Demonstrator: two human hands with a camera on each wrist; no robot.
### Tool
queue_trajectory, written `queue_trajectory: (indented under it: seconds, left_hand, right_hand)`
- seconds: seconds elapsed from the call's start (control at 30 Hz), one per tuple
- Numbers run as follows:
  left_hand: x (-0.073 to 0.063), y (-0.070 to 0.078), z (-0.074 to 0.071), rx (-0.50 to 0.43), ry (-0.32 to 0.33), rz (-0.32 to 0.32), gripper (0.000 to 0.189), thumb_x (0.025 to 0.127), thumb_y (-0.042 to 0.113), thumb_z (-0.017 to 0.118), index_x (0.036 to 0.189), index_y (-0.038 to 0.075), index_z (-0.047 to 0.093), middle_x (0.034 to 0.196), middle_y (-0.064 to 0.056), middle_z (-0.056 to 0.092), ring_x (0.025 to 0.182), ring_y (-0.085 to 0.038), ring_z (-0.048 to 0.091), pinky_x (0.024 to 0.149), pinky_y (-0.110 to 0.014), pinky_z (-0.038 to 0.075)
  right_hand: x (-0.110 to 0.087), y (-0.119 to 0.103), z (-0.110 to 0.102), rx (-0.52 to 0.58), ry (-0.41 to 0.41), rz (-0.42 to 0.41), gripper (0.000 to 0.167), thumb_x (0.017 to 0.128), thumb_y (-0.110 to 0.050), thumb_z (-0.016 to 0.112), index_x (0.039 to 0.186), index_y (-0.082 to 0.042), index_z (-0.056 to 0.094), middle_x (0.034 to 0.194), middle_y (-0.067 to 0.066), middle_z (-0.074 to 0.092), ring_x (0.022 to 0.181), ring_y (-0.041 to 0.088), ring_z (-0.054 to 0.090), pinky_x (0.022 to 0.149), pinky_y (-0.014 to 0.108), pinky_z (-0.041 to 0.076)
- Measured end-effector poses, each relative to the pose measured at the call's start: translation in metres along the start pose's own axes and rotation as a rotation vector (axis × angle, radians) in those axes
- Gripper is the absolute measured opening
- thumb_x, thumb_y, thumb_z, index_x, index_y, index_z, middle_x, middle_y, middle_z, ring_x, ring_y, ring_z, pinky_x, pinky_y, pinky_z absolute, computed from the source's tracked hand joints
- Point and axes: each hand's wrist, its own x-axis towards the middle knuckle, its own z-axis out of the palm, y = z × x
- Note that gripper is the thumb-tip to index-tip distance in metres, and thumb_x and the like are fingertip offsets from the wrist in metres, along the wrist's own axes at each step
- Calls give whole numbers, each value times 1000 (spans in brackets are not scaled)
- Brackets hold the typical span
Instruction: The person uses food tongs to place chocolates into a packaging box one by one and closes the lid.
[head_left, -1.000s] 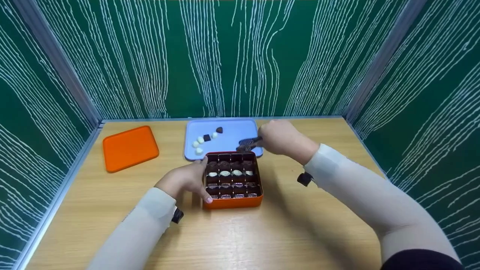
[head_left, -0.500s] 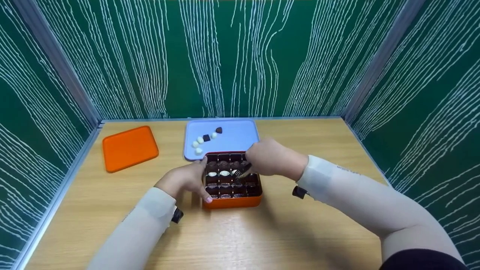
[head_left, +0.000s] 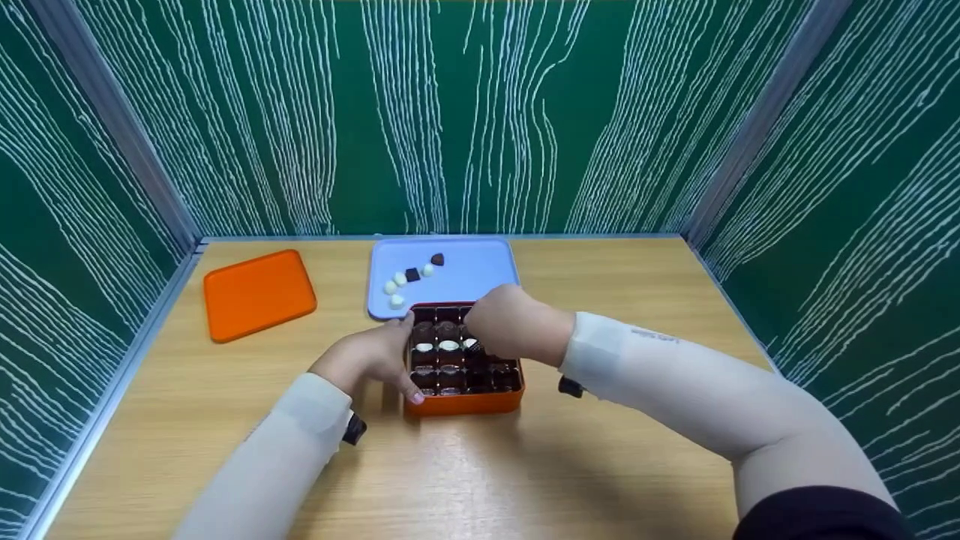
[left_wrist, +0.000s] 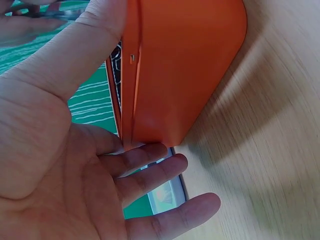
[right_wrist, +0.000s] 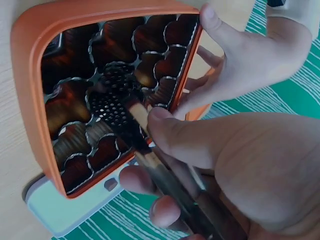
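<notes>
An orange box with dark compartments stands mid-table; white chocolates and dark ones sit in its rows. My left hand braces the box's left side, thumb at the front corner and spread fingers along the wall toward the back. In the left wrist view those fingers are fairly straight, some off the wall. My right hand grips a pair of tongs over the box. Their black perforated heads reach down into the compartments; I cannot tell whether they hold a chocolate.
Behind the box lies a blue tray bearing several white balls, a dark square chocolate and a brown piece. A flat orange lid or tray is at the back left. Green striped panels enclose the table's back and sides.
My right hand has brought the tongs from over the blue tray's front right corner toward me and left, down into the box. The left hand and the box have stayed nearly still.
</notes>
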Motion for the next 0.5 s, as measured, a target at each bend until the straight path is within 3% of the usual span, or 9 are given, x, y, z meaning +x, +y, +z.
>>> queue_trajectory:
  seconds: [0.07, 0.13, 0.4, 0.5]
  left_hand:
    - [0, -1, 0, 5, -1, 4, 162, 73, 40, 110, 182, 6, -5, 188, -33, 6, 174, -51, 21, 144, -61, 24]
    - [0, -1, 0, 0, -2, 5, 163, 72, 40, 110, 182, 6, -5, 188, -33, 5, 174, -52, 20, 144, -62, 23]
    - [0, 0, -1, -10, 1, 1, 164, 70, 40, 110, 182, 7, -5, 188, -32, 5, 174, -52, 19, 144, -62, 20]
    - [-1, 1, 0, -14, 1, -4, 164, 71, 38, 110, 182, 7, -5, 188, -31, 4, 174, -52, 18, 144, -63, 19]
  right_hand:
    - [2, -3, 0, -22, 0, -9, 47, 104, -12, 70, 67, -20, 42, 59, -6, 35, 54, 10, 34, 43, 29, 37]
    - [4, -4, -1, -51, -19, -13, 47, 105, -12, 68, 68, -20, 41, 58, -6, 35, 54, 10, 34, 43, 27, 35]
    - [1, 0, -8, -37, -30, -22, 42, 104, -26, 79, 72, -19, 53, 61, -6, 45, 55, 10, 42, 47, 28, 44]
    - [-4, 9, -18, 24, -54, -20, 49, 105, -45, 81, 73, -18, 57, 64, -6, 49, 57, 10, 46, 50, 28, 46]
